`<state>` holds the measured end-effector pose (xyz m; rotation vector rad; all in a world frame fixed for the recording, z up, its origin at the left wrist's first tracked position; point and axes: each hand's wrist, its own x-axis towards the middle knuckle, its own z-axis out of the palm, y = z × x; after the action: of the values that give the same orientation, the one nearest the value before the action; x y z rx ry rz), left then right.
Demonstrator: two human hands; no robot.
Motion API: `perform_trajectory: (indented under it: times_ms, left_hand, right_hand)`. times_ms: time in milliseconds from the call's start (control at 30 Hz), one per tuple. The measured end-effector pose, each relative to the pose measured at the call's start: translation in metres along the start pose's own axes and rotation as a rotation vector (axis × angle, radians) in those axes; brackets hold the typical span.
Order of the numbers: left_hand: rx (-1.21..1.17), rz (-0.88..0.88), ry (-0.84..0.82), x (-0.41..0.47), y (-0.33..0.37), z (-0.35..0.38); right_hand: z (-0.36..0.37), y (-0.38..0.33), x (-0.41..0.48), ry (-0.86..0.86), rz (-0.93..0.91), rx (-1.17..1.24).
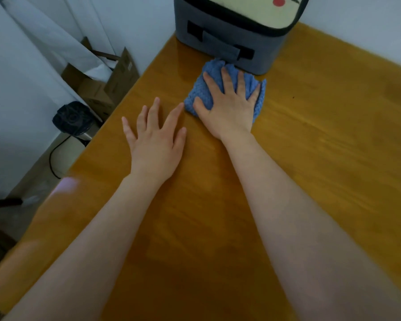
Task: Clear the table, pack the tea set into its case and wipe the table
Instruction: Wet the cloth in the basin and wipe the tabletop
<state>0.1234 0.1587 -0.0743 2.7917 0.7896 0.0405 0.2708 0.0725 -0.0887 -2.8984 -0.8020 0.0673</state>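
Forearms: both are bare and enter from the bottom edge, stretching away from the person over the table [322, 147].
Table: it is a wooden top with a glossy orange-brown finish, and its left edge runs diagonally from near-left to far-right.
Left hand [156, 140]: it lies palm down on the bare wood with the fingers straight and spread apart, holding nothing. The fingers point away and a little to the right. The index fingertip is just beside the near-left edge of the cloth.
Right hand [229, 105]: it presses flat on top of the cloth with the fingers straight and fanned out, not curled around it. The fingertips point toward the case.
Cloth [214, 67]: it is a blue, textured, folded pad lying flat on the table under the right hand. It is a little wider than deep, and its longer side runs left to right, tilted slightly. Its far corner is bunched up against the foot of the case.
Case [227, 40]: it is grey fabric and stands upright at the far side of the table. Its zipped lid is cream with a red dot. The long side with the handle strap faces the person and runs from far-left to near-right.
Floor on the left: cardboard boxes [102, 89] stand there, and nearer is a bin [72, 117] lined with a black bag.
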Motion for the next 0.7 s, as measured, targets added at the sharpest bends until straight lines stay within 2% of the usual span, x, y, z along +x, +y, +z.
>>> perform_trajectory:
  times_ms: [167, 467, 700]
  left_hand:
    - [0.032, 0.021, 0.001, -0.003, 0.005, 0.001]
    - [0.006, -0.009, -0.003, -0.022, 0.010, -0.006]
    - [-0.008, -0.044, -0.043, -0.058, 0.001, -0.007]
  right_hand:
    - [-0.003, 0.009, -0.003, 0.006, -0.021, -0.012]
    - [-0.013, 0.066, -0.030, 0.024, 0.088, 0.005]
    - [-0.011, 0.052, -0.071, -0.016, 0.086, -0.022]
